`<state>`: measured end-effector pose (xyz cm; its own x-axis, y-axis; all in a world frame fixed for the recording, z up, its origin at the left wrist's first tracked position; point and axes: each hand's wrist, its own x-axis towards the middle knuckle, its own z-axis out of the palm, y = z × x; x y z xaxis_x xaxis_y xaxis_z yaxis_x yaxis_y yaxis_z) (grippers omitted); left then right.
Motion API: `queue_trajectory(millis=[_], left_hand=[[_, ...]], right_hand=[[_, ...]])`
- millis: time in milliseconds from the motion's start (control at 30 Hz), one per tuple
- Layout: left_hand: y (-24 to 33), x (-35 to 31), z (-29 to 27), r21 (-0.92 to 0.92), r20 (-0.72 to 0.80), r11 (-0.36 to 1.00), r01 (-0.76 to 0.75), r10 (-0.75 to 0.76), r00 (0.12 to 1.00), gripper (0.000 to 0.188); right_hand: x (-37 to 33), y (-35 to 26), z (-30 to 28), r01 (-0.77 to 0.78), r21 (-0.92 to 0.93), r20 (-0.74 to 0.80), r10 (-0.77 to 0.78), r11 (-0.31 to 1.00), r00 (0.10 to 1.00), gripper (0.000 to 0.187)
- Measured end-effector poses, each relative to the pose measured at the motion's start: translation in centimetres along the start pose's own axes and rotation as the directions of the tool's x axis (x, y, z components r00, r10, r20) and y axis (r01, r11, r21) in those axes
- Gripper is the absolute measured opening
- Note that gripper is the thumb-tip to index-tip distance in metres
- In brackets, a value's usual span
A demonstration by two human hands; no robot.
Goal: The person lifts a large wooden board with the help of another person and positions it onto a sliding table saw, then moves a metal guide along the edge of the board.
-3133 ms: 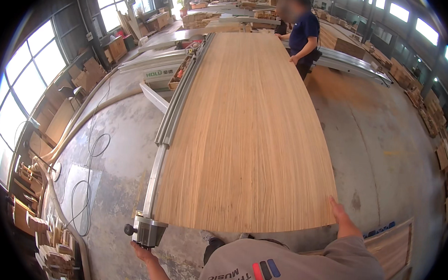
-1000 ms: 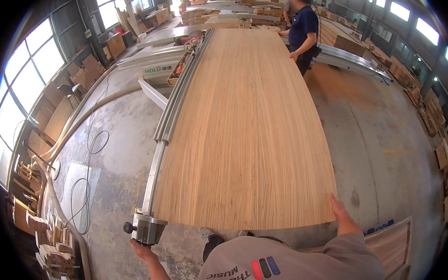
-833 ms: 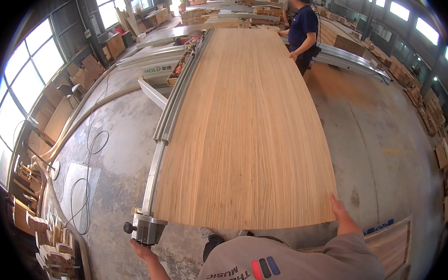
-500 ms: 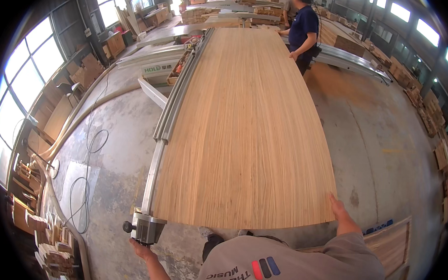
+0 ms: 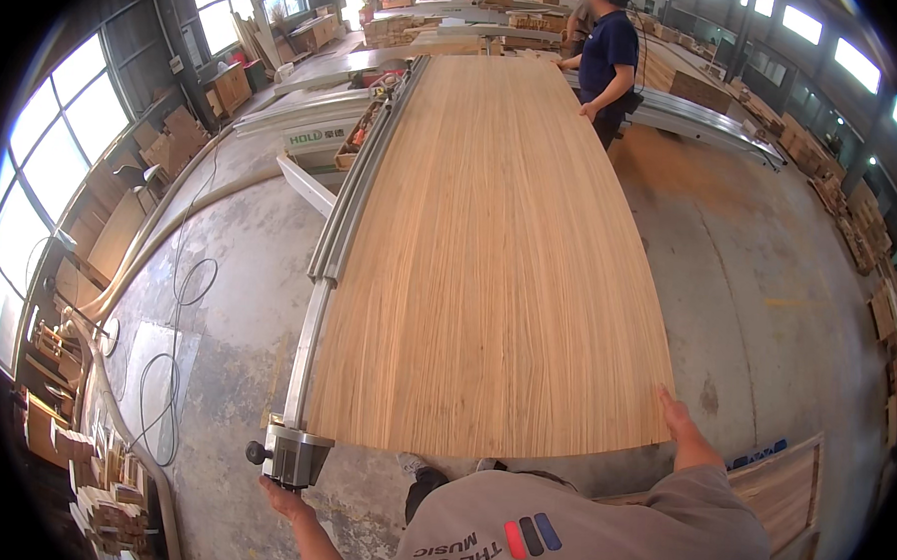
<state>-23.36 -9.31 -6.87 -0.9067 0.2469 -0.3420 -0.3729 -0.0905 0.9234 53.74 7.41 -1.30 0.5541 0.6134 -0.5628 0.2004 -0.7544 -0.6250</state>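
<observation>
A long wooden panel [image 5: 499,272] with straight grain stretches away from me, its near edge just in front of my body. My right hand [image 5: 677,418] grips its right edge near the closest corner, with the fingers partly hidden along the side and beneath. Beside the panel's left edge runs a metal fence rail [image 5: 311,344], ending in a metal end stop [image 5: 294,457] with a black knob. My left hand [image 5: 284,497] holds the lower end of that stop; part of its fingers is hidden under the metal.
A co-worker in a dark blue shirt [image 5: 610,62] stands at the far right with hands at the panel's edge. The sliding-table saw [image 5: 314,139] is at the far left. A cable [image 5: 174,388] and hose [image 5: 126,436] lie on the left floor, near stacked wood pieces [image 5: 113,506].
</observation>
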Motion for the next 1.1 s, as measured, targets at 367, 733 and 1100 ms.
queue_trajectory(millis=[367, 733, 1100], left_hand=[[0.0, 0.0, -0.1, -0.017, 0.017, 1.0, -0.005, 0.005, 1.0, 0.069], [0.1, -0.1, -0.1, 0.0, 0.022, 1.0, -0.01, 0.01, 1.0, 0.068], [0.1, -0.2, -0.2, 0.023, 0.015, 1.0, 0.004, -0.005, 1.0, 0.07]], right_hand=[[0.4, 0.2, 0.1, -0.008, -0.02, -0.007, 0.008, 1.0, 1.0, 0.095], [0.2, 0.3, 0.0, 0.038, -0.021, 0.01, -0.037, 0.999, 0.999, 0.094], [-2.2, -1.8, 0.2, -0.051, -0.041, 0.006, 0.051, 0.998, 0.999, 0.095]])
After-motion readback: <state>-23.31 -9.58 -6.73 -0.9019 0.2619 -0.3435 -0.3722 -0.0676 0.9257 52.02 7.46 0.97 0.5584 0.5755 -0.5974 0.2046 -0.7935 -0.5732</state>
